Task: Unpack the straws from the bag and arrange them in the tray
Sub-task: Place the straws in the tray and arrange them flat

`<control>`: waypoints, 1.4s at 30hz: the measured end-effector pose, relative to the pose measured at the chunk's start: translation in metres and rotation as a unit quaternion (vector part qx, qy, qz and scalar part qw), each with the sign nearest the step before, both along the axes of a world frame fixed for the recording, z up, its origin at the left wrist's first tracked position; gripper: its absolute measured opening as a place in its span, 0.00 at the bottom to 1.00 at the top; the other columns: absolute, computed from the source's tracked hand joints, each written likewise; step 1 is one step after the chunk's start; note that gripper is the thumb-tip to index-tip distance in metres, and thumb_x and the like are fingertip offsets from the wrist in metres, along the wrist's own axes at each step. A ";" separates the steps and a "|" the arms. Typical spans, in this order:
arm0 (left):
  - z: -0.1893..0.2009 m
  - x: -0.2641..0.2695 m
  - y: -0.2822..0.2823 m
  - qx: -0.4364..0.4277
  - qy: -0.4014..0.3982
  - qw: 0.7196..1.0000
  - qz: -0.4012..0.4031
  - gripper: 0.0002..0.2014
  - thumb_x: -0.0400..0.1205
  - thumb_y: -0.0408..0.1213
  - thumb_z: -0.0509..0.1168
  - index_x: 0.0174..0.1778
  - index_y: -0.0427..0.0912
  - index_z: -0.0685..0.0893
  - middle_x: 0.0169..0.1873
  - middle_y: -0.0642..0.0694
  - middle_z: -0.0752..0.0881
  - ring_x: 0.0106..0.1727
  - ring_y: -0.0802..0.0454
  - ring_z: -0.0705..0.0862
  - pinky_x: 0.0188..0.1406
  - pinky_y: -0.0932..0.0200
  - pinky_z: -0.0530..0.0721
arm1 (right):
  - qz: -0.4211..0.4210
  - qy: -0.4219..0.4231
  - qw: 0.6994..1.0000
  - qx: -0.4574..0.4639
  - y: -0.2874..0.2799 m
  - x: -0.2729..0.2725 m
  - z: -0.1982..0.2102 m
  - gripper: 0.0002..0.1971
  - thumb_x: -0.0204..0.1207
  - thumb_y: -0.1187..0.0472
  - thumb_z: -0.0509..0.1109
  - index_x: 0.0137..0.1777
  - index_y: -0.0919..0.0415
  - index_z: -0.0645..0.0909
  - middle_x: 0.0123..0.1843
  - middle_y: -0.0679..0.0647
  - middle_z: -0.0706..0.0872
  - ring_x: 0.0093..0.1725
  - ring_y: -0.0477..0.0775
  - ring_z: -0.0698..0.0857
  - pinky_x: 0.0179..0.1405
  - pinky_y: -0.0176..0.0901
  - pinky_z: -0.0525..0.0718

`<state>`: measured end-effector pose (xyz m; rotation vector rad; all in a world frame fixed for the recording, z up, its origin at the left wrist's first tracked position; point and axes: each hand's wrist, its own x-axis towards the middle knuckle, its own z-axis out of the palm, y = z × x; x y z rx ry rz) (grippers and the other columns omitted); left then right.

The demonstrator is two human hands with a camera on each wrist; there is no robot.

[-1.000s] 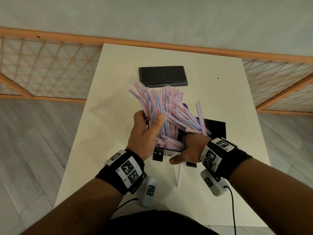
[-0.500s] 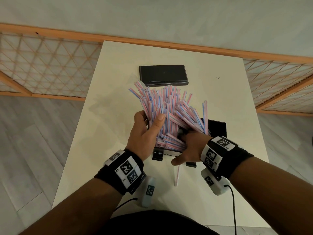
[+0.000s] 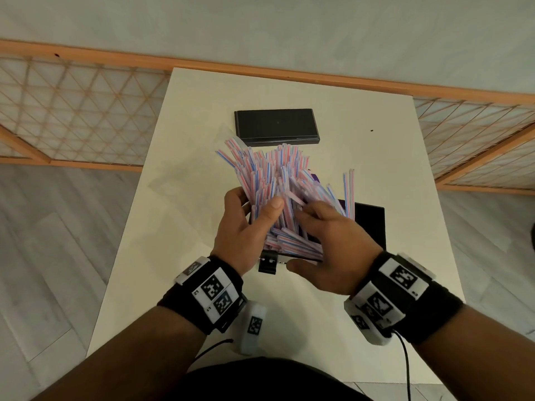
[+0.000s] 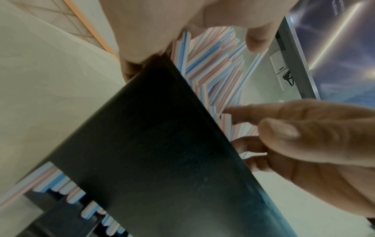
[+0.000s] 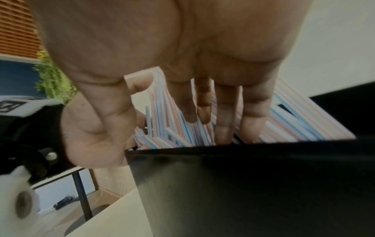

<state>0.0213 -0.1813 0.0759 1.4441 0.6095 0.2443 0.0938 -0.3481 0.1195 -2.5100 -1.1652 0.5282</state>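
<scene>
We see a big fan of pink/blue striped straws [image 3: 269, 180] standing tilted in a black tray [image 3: 372, 224] near the middle of a white table [image 3: 179, 227], tops splayed toward the far side. Some straws lie flatter w/ their ends poking over the tray's near edge.

L hand [image 3: 246, 227] is wrapped round the left side of the bunch, thumb [image 3: 273, 205] pressed across the front, fingers behind; it grasps the straws. In the left wrist view the tray wall [image 4: 162, 152] fills the frame, straw ends showing above and below it.

R hand [image 3: 327, 247] sits on the right side of the bunch, fingers nearly straight and spread, reaching down among the straws; thumb out to the side near the tray's front edge, not closed on anything. The right wrist view shows those fingers [image 5: 223, 115] pointing into the straws [image 5: 174, 128] just behind the tray rim [image 5: 243, 144].

A flat black box [image 3: 276, 125] lies further back on the table, apart from the tray. A bit of purple [image 3: 317, 178] peeks out behind the straws; can't tell what it is. We can't make out the bag for sure.
</scene>
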 end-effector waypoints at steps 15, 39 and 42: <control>0.010 0.004 0.001 -0.107 -0.039 0.991 0.069 0.43 0.64 0.84 0.67 0.55 0.47 0.77 0.55 0.43 0.81 0.56 0.40 0.80 0.66 0.17 0.77 | 0.008 -0.042 0.985 0.166 -0.027 -0.026 0.017 0.19 0.68 0.56 0.76 0.60 0.57 0.84 0.62 0.55 0.84 0.59 0.57 0.85 0.57 0.44 0.83; 0.010 0.004 0.002 -0.081 -0.048 0.995 0.040 0.43 0.63 0.82 0.67 0.61 0.51 0.78 0.61 0.48 0.85 0.65 0.51 0.84 0.78 0.38 0.76 | -0.147 0.062 0.984 -0.074 -0.006 0.031 -0.034 0.28 0.68 0.49 0.76 0.66 0.50 0.70 0.59 0.52 0.81 0.58 0.60 0.82 0.61 0.57 0.82; 0.013 0.007 0.004 -0.093 -0.081 0.992 0.032 0.47 0.66 0.78 0.71 0.67 0.40 0.77 0.62 0.47 0.86 0.66 0.49 0.86 0.78 0.37 0.78 | -0.135 0.083 0.986 -0.059 -0.001 0.029 -0.037 0.35 0.66 0.47 0.76 0.72 0.48 0.67 0.60 0.50 0.83 0.58 0.58 0.84 0.62 0.53 0.82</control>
